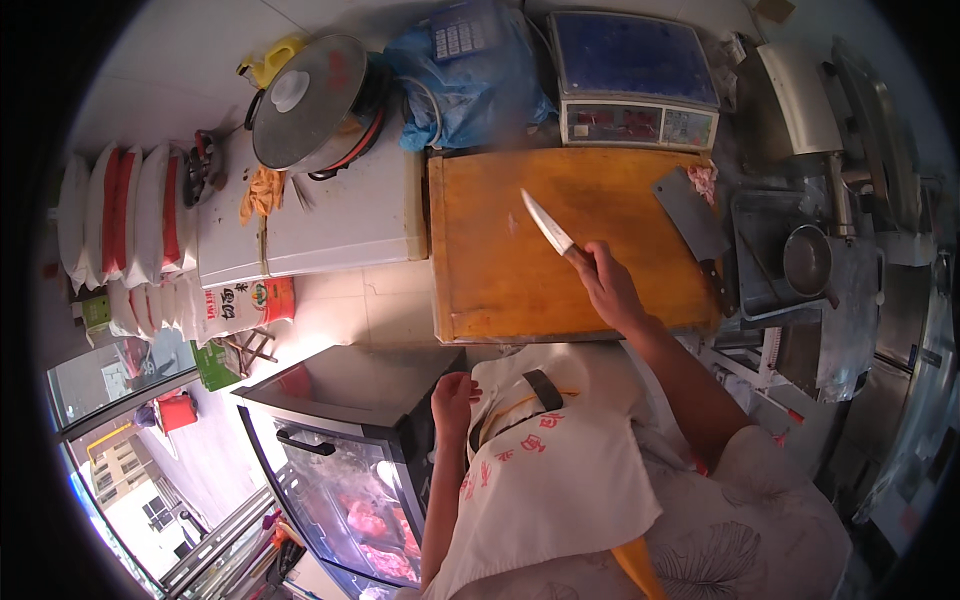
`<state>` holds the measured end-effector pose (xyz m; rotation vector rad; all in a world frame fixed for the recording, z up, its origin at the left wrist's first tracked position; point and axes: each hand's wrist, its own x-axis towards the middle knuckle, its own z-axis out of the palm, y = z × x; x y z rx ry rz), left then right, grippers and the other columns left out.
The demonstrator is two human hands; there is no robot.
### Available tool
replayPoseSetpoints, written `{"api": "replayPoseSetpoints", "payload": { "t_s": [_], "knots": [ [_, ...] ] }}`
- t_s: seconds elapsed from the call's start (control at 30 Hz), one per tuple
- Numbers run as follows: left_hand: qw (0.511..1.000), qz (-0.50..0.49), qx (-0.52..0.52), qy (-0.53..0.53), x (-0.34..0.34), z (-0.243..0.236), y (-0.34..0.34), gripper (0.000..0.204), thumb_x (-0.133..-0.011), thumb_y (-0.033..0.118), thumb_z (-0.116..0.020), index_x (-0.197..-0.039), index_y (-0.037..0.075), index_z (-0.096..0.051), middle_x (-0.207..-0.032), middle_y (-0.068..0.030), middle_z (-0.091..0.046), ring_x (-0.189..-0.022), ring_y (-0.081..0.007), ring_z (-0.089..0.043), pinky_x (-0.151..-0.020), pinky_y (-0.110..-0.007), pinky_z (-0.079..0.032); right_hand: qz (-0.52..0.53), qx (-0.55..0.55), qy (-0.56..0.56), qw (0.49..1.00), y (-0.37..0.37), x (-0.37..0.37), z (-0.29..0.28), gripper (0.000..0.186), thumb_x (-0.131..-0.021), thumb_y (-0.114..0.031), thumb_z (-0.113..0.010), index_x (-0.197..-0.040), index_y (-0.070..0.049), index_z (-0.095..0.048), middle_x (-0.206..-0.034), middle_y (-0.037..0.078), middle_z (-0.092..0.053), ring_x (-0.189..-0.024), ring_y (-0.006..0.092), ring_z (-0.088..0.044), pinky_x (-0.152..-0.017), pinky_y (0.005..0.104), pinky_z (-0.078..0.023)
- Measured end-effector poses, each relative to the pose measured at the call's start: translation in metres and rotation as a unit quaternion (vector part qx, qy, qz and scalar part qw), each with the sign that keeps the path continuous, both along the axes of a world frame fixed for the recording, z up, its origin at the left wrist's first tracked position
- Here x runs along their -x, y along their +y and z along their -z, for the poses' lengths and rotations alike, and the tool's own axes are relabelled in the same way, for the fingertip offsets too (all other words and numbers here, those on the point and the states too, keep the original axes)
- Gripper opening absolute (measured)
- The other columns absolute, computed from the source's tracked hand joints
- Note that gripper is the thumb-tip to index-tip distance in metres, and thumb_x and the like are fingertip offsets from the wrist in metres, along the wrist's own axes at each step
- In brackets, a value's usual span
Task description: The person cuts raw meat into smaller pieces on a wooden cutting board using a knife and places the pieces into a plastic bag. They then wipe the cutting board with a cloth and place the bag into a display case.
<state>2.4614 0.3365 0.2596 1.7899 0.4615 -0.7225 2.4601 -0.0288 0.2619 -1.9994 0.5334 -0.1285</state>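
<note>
My right hand point(610, 285) is wrapped round the brown handle of a knife point(547, 222). Its narrow pale blade points away and to the left, above a big wooden cutting board point(500, 285). Close to the front of my white apron point(570, 480), my left hand point(456, 402) is loosely closed, with nothing seen in it. A cleaver point(690, 215) with a dark handle lies along the board's right side. Beside its far corner is a small heap of pink raw meat point(703, 182).
Behind the board stand a weighing scale point(640, 125) and a blue plastic bag point(500, 95). A lidded pan point(310, 105) rests on the white chest point(340, 225) to the left. At right is a metal tray point(765, 235) with a ladle point(807, 260). A glass-fronted meat cabinet point(340, 440) stands near left.
</note>
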Motion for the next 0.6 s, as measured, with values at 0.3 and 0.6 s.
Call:
{"api": "replayPoseSetpoints", "payload": {
  "t_s": [0.3, 0.6],
  "knots": [
    [1.000, -0.012, 0.005, 0.006, -0.017, -0.004, -0.007, 0.019, -0.104, 0.014, -0.061, -0.113, -0.002, -0.066, -0.093, -0.0107, -0.073, -0.079, -0.0172, -0.072, -0.070, -0.029, -0.057, -0.034, -0.012, -0.013, 0.999, -0.031, -0.016, 0.015, 0.025, -0.106, -0.025, -0.063, -0.120, -0.006, -0.057, -0.097, 0.015, -0.070, -0.087, 0.0328, -0.069, -0.072, 0.0402, -0.053],
    [1.000, 0.009, 0.003, 0.005, -0.012, -0.006, -0.008, 0.019, -0.104, 0.013, -0.062, -0.115, -0.002, -0.066, -0.093, -0.0106, -0.072, -0.078, -0.0177, -0.071, -0.071, -0.030, -0.058, -0.061, 0.007, -0.008, 0.998, -0.041, -0.019, 0.014, 0.026, -0.103, -0.024, -0.067, -0.121, -0.006, -0.061, -0.096, 0.017, -0.070, -0.084, 0.0335, -0.070, -0.071, 0.0392, -0.053]
  ]
}}
